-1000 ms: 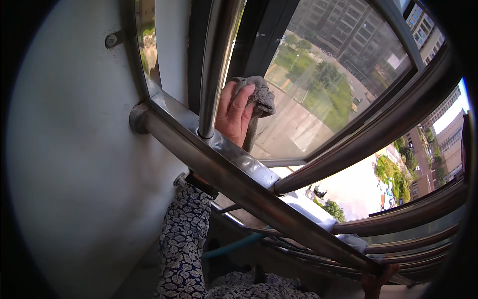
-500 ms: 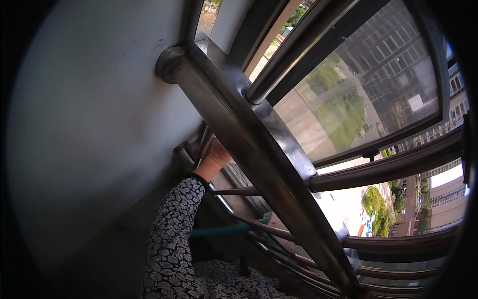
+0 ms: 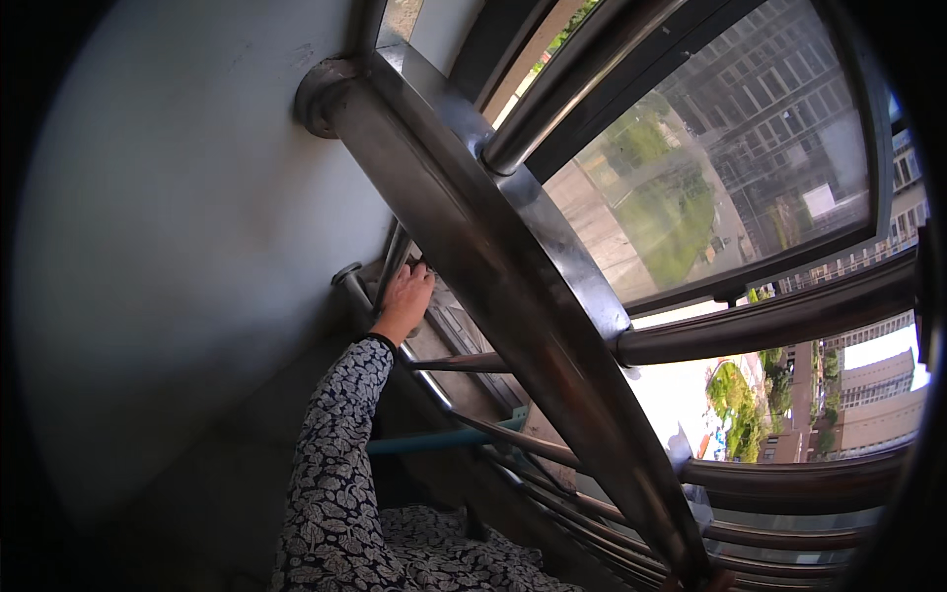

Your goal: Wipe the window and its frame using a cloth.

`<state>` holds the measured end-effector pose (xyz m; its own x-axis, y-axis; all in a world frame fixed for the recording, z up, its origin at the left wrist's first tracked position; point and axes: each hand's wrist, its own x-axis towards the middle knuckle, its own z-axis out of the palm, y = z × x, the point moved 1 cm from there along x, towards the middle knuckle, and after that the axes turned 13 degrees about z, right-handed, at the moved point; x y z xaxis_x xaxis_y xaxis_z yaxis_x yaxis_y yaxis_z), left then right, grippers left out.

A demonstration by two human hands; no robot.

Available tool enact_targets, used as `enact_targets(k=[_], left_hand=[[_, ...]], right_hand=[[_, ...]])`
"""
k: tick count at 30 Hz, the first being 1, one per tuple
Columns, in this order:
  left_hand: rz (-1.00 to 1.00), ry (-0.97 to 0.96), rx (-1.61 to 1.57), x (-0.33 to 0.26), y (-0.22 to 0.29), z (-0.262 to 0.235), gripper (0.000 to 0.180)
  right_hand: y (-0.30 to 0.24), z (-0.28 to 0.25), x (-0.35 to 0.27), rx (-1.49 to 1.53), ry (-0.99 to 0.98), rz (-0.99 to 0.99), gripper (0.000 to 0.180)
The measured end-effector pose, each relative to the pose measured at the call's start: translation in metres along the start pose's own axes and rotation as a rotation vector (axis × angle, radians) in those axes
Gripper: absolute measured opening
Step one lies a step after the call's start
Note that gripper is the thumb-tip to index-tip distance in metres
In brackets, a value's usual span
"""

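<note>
My left hand [image 3: 404,296] reaches behind the thick metal handrail [image 3: 493,286], down by the window sill [image 3: 459,321]. Its fingers are bent, with the back of the hand towards me. Something greyish shows under the palm, too small to make out. A thin upright metal bar [image 3: 394,259] is right beside the hand. At the lower end of the handrail, a little of my right hand [image 3: 724,580] shows at the picture's edge, its fingers around the rail; the rest is hidden.
A pale wall [image 3: 187,197] fills the left side, where the handrail's round flange [image 3: 321,97] meets it. Several curved metal rails [image 3: 779,321] run to the right. A tilted window pane [image 3: 730,158] hangs beyond them. A teal bar [image 3: 434,443] crosses below my left hand.
My left hand has come left from behind the handrail, so its fingers now show. The view has shifted slightly. A bit of my right hand has appeared at the rail's lower end.
</note>
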<state>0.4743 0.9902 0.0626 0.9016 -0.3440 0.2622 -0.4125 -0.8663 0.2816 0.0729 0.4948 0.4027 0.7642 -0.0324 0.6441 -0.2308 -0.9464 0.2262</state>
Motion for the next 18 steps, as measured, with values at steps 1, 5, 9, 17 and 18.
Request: enact_targets(k=[1,5,9,17,18], left_hand=[[-0.018,-0.168,0.201,0.001,-0.002,0.003,0.026],[-0.206,-0.281,-0.236,0.026,0.038,-0.036,0.033],[-0.015,0.317,-0.472,0.011,0.022,-0.028,0.029],[0.004,0.359,-0.963,-0.010,0.129,-0.212,0.022],[-0.035,0.367,-0.877,-0.018,0.128,-0.216,0.019]], right_hand=[[0.000,0.003,-0.005,-0.007,0.007,0.031,0.072],[0.023,0.021,-0.028,-0.073,0.025,-0.021,0.071],[0.030,0.023,-0.038,0.038,-0.068,0.018,0.071],[-0.002,0.009,-0.013,-0.008,-0.183,0.077,0.065],[-0.006,0.010,-0.008,-0.002,-0.199,0.077,0.064]])
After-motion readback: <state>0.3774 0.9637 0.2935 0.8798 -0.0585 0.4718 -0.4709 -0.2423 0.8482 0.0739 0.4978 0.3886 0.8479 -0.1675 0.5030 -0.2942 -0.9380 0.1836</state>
